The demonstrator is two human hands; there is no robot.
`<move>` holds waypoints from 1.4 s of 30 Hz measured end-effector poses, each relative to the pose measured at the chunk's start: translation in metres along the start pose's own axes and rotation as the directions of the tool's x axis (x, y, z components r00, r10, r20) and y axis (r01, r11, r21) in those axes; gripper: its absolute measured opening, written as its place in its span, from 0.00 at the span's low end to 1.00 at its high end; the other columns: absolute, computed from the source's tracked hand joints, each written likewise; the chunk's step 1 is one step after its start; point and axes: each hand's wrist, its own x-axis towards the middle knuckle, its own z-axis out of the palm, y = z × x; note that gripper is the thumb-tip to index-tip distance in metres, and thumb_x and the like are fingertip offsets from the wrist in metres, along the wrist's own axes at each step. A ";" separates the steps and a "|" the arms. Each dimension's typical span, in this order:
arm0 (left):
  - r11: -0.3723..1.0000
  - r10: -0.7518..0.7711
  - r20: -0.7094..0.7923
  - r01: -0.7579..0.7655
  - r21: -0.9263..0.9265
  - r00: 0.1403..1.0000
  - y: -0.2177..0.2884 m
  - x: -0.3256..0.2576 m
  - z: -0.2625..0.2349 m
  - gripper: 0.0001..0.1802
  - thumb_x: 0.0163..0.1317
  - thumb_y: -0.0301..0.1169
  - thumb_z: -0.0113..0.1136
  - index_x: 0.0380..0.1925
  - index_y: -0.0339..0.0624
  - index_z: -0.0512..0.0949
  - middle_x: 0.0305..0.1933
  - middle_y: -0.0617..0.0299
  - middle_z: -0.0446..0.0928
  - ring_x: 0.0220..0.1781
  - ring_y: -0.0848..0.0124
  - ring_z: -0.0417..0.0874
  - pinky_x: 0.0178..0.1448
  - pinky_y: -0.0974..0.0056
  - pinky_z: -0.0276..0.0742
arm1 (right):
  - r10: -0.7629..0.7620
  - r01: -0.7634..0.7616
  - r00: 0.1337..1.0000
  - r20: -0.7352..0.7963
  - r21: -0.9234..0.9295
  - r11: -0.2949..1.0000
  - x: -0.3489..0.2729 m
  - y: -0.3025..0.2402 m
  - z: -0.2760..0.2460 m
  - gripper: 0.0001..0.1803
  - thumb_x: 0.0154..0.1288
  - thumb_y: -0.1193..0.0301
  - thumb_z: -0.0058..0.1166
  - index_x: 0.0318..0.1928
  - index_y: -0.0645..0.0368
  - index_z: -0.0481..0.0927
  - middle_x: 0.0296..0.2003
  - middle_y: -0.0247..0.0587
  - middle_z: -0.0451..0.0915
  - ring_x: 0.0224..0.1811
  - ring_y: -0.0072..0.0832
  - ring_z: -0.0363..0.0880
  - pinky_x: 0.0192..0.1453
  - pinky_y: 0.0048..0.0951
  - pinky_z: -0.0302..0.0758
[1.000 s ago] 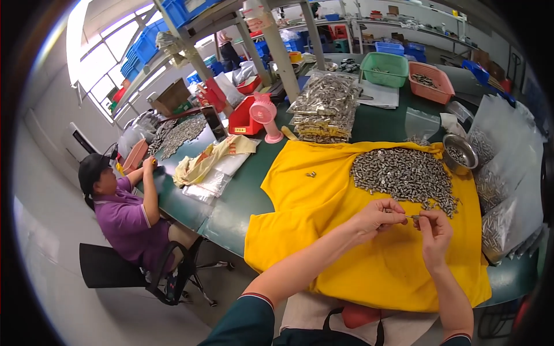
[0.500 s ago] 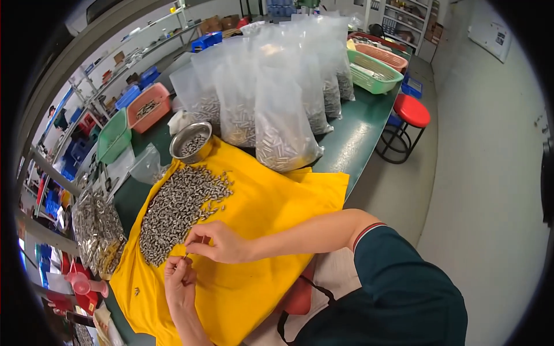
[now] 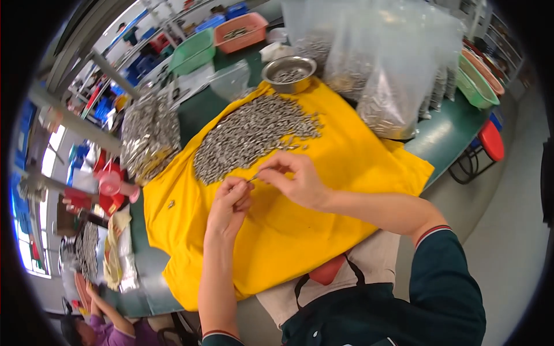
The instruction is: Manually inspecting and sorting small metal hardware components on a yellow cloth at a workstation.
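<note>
My left hand (image 3: 228, 209) and my right hand (image 3: 301, 183) meet over a yellow cloth (image 3: 340, 173), fingertips pinched. Between them is a thin dark metal piece (image 3: 252, 179), too small to make out fully; both hands seem to grip it. Just beyond my fingers a wide pile of small silvery metal parts (image 3: 254, 132) is spread on the cloth. One small metal part (image 3: 171, 203) lies apart, left of my left hand. At the pile's far edge stands a steel bowl (image 3: 289, 86) with more such parts inside.
Tall clear bags of metal parts (image 3: 389, 109) stand at the back right. Green (image 3: 192, 56) and pink (image 3: 251, 39) baskets sit at the far left. A bulging clear bag (image 3: 149, 135) and a pink fan (image 3: 115, 183) are left. A co-worker (image 3: 109, 328) sits lower left; a red stool (image 3: 491, 141) stands right.
The view has swung left, so the table and my hands appear farther right, and a co-worker shows at lower left. My hands stay together at the pile's near edge.
</note>
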 end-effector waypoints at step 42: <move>0.939 0.044 0.194 0.026 -0.344 0.980 0.022 -0.003 -0.027 0.06 0.55 0.29 0.56 0.33 0.41 0.73 0.26 0.64 0.69 0.19 0.83 0.56 0.22 0.79 0.51 | 0.174 -0.159 0.984 -0.050 0.221 0.962 0.013 0.000 0.002 0.04 0.58 0.76 0.51 0.30 0.64 0.74 0.25 0.34 0.76 0.26 0.17 0.73 0.33 0.17 0.71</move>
